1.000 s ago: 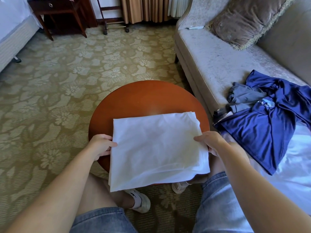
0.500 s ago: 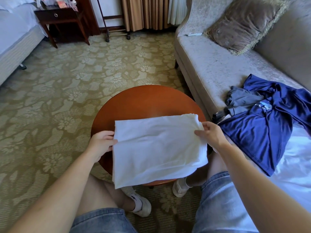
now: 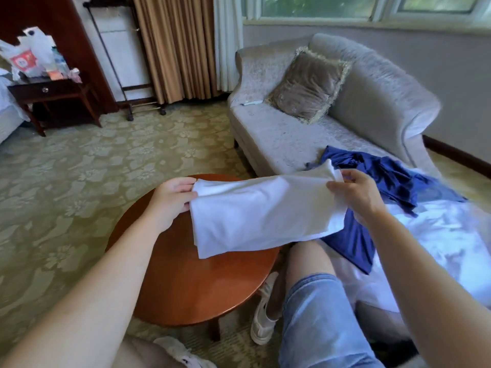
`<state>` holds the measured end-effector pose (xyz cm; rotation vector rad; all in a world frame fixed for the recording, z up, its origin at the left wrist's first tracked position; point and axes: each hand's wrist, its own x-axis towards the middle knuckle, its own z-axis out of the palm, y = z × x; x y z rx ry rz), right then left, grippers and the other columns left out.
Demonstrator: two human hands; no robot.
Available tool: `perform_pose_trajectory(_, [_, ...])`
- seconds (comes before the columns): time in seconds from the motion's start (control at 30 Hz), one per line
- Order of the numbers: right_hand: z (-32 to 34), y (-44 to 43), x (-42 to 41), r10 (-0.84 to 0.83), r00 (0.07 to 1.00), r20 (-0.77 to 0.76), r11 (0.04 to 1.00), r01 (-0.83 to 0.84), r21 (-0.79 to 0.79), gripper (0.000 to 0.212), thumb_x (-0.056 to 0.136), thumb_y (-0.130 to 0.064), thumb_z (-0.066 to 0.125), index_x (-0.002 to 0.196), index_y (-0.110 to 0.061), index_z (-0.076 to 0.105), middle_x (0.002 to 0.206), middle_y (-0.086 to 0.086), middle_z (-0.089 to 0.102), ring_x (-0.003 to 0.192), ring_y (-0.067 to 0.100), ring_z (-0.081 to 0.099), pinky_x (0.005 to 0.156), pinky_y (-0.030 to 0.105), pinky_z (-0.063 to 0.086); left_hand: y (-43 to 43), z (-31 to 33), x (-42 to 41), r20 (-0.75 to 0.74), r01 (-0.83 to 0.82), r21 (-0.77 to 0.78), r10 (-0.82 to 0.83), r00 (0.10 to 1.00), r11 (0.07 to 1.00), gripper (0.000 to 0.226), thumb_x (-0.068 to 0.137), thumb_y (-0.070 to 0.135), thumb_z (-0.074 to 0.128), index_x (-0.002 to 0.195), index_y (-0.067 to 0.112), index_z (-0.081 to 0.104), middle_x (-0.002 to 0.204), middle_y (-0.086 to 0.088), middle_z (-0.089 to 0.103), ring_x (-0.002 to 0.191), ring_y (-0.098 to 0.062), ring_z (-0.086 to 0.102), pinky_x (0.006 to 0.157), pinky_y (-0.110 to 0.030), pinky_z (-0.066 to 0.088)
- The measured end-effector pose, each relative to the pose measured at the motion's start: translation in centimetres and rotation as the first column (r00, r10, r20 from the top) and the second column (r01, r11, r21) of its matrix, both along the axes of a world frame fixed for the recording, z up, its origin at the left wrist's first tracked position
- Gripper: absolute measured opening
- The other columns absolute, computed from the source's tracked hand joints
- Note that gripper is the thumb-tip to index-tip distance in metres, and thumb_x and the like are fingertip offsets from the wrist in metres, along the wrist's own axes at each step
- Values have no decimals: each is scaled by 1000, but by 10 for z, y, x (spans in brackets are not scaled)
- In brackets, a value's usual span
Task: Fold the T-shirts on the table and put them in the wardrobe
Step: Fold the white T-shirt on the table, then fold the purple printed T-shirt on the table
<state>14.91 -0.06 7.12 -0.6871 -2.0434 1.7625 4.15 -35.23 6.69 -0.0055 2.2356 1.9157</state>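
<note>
You hold the folded white cotton T-shirt (image 3: 265,213) up in the air between your two hands, stretched out sideways. Its upper edge runs taut from hand to hand and the rest hangs down in a soft layered flap. Your left hand (image 3: 172,200) grips the left end, fingers curled round the bunched edge. Your right hand (image 3: 356,197) pinches the right upper corner between thumb and fingers. Your hands are well apart, one at each end of the cloth.

The shirt hangs over the far side of the round reddish-brown wooden table (image 3: 191,282). Whether its lower edge brushes the wood cannot be told from here.

Just behind your right hand lies a crumpled dark blue T-shirt (image 3: 393,181), spread partly on the seat of the pale grey upholstered sofa (image 3: 279,139) and partly on the white bedsheet (image 3: 438,235) at your right. A brown fringed square cushion (image 3: 308,83) leans against the sofa's back, well away from the blue shirt.

Your right knee, in light blue denim shorts (image 3: 318,314), sits beside the table, with a white sneaker (image 3: 261,314) on the green floral-patterned carpet (image 3: 66,181) under the table's edge.

Across the room, at far left, a dark wooden bedside table (image 3: 50,94) carries plastic bags and small packets. Beige pleated curtains (image 3: 172,46) hang beyond it, next to the sofa's end.
</note>
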Motion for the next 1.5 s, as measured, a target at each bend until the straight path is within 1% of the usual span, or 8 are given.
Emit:
perform_pose_trajectory(0.4, [42, 119, 221, -478, 878, -40, 878, 478, 2, 25, 84, 4, 65, 107, -7, 62, 81, 8, 61, 54, 14, 57, 38, 16, 43, 237, 22, 70, 34, 408, 113, -414, 910, 906, 31, 93, -6, 53, 121, 7, 59, 105, -4, 62, 77, -11, 59, 65, -24, 47])
perform_pose_trajectory(0.6, [36, 153, 352, -689, 725, 15, 725, 689, 10, 26, 82, -2, 69, 107, -10, 65, 96, 10, 68, 74, 23, 65, 63, 31, 53, 355, 11, 155, 79, 629, 116, -638, 766, 769, 35, 90, -8, 55, 120, 8, 60, 86, 1, 63, 70, -12, 58, 55, -19, 48])
perform_pose_trajectory(0.8, [55, 174, 461, -823, 565, -49, 564, 825, 43, 30, 78, 0, 69, 108, -6, 68, 90, 10, 69, 73, 24, 65, 73, 35, 54, 436, 37, 224, 73, 733, 168, -750, 657, 659, 26, 89, -10, 54, 96, 14, 62, 80, -2, 62, 58, -10, 59, 51, -18, 48])
perform_pose_trajectory(0.93, [1, 180, 525, -848, 474, 238, 506, 857, 94, 12, 79, -3, 72, 91, -5, 68, 93, 22, 67, 80, 34, 65, 78, 50, 55, 448, -20, 266, 170, 807, -34, -793, 586, 589, 28, 93, -9, 49, 79, 14, 55, 70, -2, 62, 53, -9, 61, 48, -18, 45])
perform_pose_trajectory(1.07, [-91, 160, 543, -731, 449, 515, 565, 820, 87, 5, 83, -5, 69, 81, -2, 65, 75, 17, 63, 60, 27, 58, 47, 30, 46, 413, -115, 310, 427, 909, -137, -805, 413, 394, 7, 93, 16, 61, 90, 18, 55, 97, -6, 66, 67, -12, 62, 69, -27, 51])
perform_pose_trajectory(1.23, [-118, 146, 538, -638, 587, 499, 698, 715, 51, 29, 82, -21, 75, 108, -14, 64, 102, 7, 71, 92, 26, 69, 87, 46, 55, 396, -133, 316, 351, 929, -322, -889, 294, 181, 57, 86, 7, 62, 133, 32, 44, 98, 3, 63, 100, -22, 63, 91, -34, 50])
perform_pose_trajectory(1.4, [-104, 143, 536, -676, 543, 498, 683, 715, 149, 42, 82, -3, 70, 120, -17, 56, 114, 6, 63, 99, 25, 61, 90, 44, 51, 394, -132, 310, 363, 916, -396, -906, 217, 60, 79, 83, 4, 55, 152, 28, 26, 122, -8, 59, 106, -25, 61, 94, -43, 52])
perform_pose_trajectory(1.5, [-100, 141, 537, -625, 410, 665, 726, 618, 301, 64, 84, -16, 72, 140, -14, 42, 126, 11, 55, 104, 28, 53, 81, 37, 42, 387, -132, 307, 343, 870, -492, -919, 194, 0, 70, 89, 6, 54, 152, 25, 29, 112, -3, 61, 94, -23, 60, 73, -29, 51])
